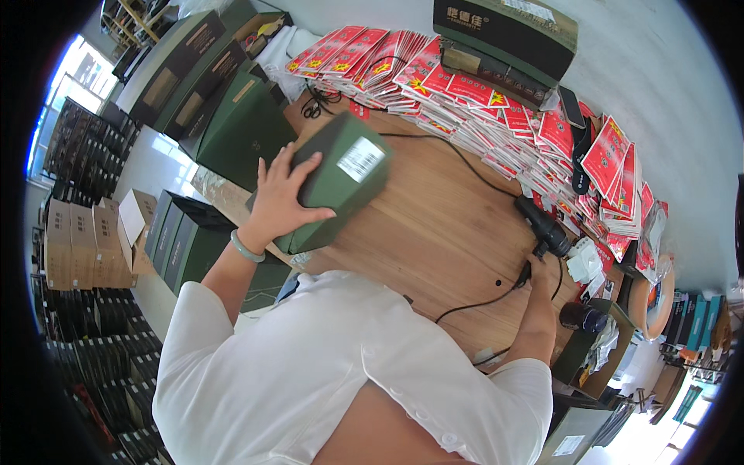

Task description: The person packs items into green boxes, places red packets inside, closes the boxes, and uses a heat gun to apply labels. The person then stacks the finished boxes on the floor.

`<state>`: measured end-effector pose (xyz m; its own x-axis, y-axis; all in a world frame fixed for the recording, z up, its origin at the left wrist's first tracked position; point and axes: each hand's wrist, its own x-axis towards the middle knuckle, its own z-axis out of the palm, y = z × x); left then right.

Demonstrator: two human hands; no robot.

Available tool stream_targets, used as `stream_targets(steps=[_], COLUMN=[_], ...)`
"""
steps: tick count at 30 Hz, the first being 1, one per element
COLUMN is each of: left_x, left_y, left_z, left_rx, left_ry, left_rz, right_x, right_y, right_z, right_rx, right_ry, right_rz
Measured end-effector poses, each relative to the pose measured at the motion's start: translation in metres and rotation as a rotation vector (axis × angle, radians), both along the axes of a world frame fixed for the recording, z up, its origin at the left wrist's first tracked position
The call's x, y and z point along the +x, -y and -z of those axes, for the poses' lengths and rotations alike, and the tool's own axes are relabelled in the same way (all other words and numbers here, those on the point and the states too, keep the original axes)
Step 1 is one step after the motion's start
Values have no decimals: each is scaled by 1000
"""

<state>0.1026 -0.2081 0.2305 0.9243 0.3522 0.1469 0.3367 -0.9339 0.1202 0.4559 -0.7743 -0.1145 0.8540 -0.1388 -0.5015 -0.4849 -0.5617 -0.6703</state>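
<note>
Left hand [280, 198] grasps dark green box [335, 180], white label on its end face, held tilted at left edge of wooden worktop [434, 232]. Right hand [542, 267] closed on black corded handheld scanner [542, 225], near right edge. Red packets [465, 93] stacked along far side.
</note>
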Motion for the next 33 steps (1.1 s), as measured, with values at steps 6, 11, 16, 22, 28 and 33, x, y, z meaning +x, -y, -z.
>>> stream_targets(steps=[6, 11, 16, 22, 28, 33], left_x=[-13, -14, -20, -27, -33, -37], left_y=[42, 48, 47, 49, 43, 35], left_z=[-3, -5, 1, 4, 8, 10], left_rx=[93, 46, 60, 27, -1, -49], left_ry=[-168, -140, -37, 105, 233, 280], left_rz=[144, 172, 208, 236, 246, 274], right_x=[-60, -129, -195, -263, -289, -296], right_y=[-76, -101, -117, -153, -171, -191], right_z=[-87, -198, -303, -363, -378, -388], right_rx=[811, 637, 589, 558, 212, 74], right_ry=[-246, 47, 239, 468, 458, 612], right_rz=[325, -68, -187, -374, -501, -596])
